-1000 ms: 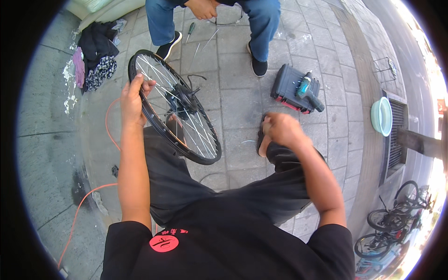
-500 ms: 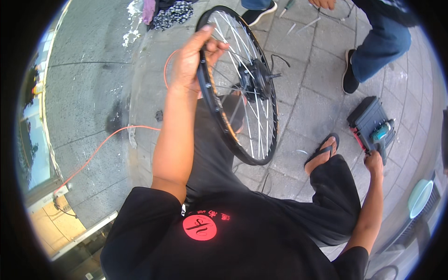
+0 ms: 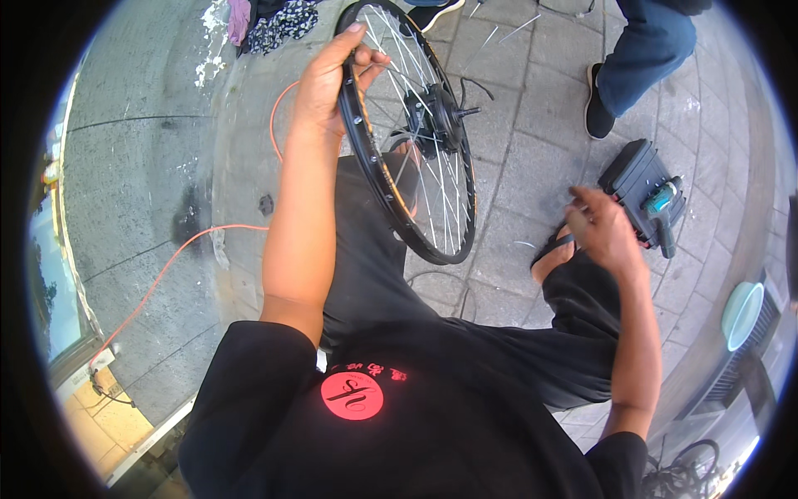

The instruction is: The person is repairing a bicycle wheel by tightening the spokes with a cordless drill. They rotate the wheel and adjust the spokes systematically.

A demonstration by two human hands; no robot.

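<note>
My left hand (image 3: 322, 87) grips the black rim of a spoked bicycle wheel (image 3: 379, 175) at its upper left, holding it tilted up over my left leg. The wheel has a bulky black hub (image 3: 440, 116) with an axle and a short cable. My right hand (image 3: 603, 224) hangs in the air above my right foot, fingers half-bent and apart, index stretched out, with no object clearly visible in it. Just beyond it a teal-and-black drill (image 3: 662, 200) lies on a black toolbox (image 3: 623, 166) on the pavement.
Another person (image 3: 644, 58) in jeans is opposite, near thin rods (image 3: 515, 33). Clothing (image 3: 274, 21) lies at the back left. An orange cord (image 3: 166, 270) runs on the left. A mint basin (image 3: 741, 316) and grate (image 3: 731, 366) are at the right, bikes (image 3: 682, 466) lower right.
My view has turned leftward since a second ago. Half a second ago my right hand was down at the drill; now it is raised left of it, the drill still on the box.
</note>
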